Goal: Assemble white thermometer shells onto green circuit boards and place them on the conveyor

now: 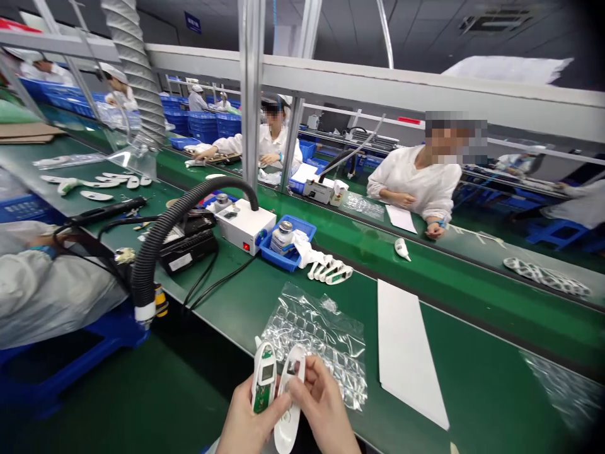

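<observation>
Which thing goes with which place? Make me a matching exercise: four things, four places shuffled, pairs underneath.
Things
1. Shell with green circuit board
2. Bottle
3. White sheets
4. Ribbed black hose

Places
A. Just right of the clear plastic bag
B. Joined to the top of the white box
C. In the left hand
D. In the blue tray

Pairs: 1-C, 2-D, 3-A, 4-B

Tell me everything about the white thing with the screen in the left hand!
The white case is long, rounded and plastic-looking, with a small tip poking out on top. It is open, showing a green board and a dark little screen. The left hand holds it nearly upright in the picture, beside another white piece.
</observation>
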Demonstrator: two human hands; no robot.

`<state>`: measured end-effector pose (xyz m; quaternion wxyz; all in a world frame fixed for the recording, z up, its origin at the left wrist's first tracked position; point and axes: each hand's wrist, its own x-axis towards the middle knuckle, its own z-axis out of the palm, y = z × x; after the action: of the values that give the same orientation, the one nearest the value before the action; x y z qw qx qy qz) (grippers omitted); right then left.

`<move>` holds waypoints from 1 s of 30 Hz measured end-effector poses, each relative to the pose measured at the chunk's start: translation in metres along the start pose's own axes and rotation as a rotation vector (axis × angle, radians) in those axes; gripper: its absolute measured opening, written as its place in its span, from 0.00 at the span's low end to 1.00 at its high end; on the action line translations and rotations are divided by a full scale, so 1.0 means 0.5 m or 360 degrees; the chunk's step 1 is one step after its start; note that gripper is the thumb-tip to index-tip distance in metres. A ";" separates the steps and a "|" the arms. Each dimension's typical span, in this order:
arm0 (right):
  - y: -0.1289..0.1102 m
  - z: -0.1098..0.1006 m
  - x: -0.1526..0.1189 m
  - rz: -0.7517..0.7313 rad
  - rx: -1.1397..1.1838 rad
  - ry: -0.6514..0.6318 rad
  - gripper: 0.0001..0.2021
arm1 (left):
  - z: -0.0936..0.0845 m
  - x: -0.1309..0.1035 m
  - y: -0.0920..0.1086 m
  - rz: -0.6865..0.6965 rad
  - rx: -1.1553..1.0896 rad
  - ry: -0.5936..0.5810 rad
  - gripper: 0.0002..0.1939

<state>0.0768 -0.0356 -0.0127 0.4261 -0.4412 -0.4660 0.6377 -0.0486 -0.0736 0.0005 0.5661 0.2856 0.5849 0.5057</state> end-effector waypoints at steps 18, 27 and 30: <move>0.128 0.406 0.123 0.0751 0.0300 -0.0440 0.34 | -0.395 0.077 -0.008 0.0115 -0.0970 0.0851 0.25; 0.147 0.488 0.120 0.0736 0.0366 -0.0565 0.27 | -0.385 0.054 -0.016 0.0100 -0.1002 0.0909 0.27; 0.141 0.459 0.117 0.0668 0.0388 -0.0526 0.27 | -0.360 0.065 -0.018 0.0097 -0.1023 0.0820 0.27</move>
<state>-0.1674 -0.0440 -0.0505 0.2531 -0.3636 -0.3477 0.8264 -0.2241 -0.0953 -0.0474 0.4463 -0.0245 0.5112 0.7341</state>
